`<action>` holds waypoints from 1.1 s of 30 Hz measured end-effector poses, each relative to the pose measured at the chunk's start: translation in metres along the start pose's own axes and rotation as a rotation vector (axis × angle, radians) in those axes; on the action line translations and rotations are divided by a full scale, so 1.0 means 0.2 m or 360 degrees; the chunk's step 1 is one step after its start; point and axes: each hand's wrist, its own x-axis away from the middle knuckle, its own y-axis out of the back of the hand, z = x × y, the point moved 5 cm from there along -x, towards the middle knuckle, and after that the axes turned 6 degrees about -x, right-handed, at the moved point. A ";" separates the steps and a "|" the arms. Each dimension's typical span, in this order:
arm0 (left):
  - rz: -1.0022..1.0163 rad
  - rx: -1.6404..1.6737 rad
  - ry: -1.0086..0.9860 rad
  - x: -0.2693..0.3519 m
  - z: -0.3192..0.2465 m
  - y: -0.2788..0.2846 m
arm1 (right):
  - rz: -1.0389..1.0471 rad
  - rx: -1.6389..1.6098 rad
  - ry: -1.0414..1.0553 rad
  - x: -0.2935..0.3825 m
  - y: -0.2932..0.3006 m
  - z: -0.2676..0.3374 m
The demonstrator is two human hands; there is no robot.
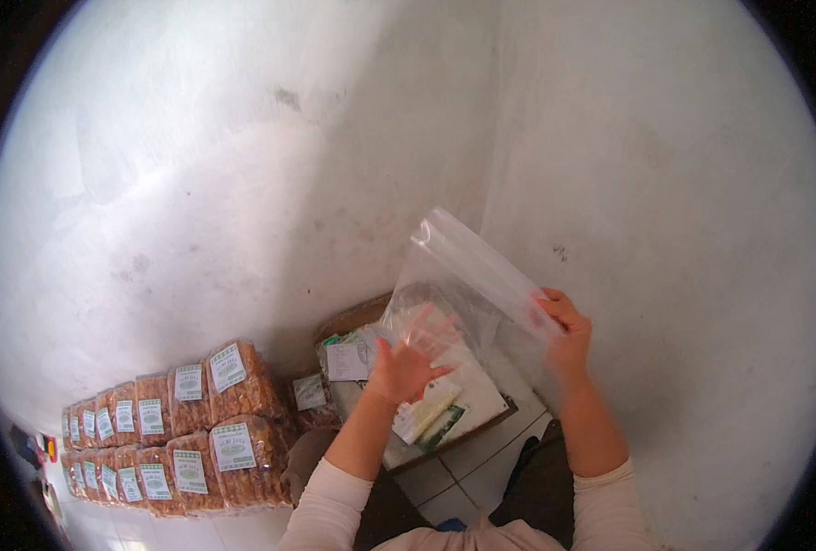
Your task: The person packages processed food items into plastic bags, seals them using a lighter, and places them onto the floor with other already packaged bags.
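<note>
A clear plastic bag (480,265) hangs at a slant in front of me, its upper edge gathered into a loose fold. My right hand (570,324) grips the fold at its right end. Lower and to the left, my left hand (400,368) has its fingers spread. Some of those fingers show through the film; I cannot tell whether they are inside the bag or behind it. Beneath both hands is a low table or box top (347,396) bearing printed labels (347,361), a pale board (480,399) and a yellowish packet (432,410).
Two stacked rows of labelled clear packs of brown food (239,475) stand on the left, along the white wall (243,206). Another labelled pack (309,394) lies beside the low surface. White floor tiles (442,485) show between my legs. Small, unclear items (29,444) sit at the far left.
</note>
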 end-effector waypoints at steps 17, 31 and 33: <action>-0.0693 -0.1830 0.0289 -0.15 0.38 0.20 | 0.1270 0.0599 -0.1104 -0.02 -0.12 -0.34; -0.1336 -0.2553 0.0727 -0.62 0.56 1.22 | 0.0215 0.0758 -0.0618 -0.61 0.29 -0.98; -0.1324 -0.2777 0.0717 -0.64 0.59 1.29 | 0.0222 0.0714 -0.0668 -0.60 0.28 -1.08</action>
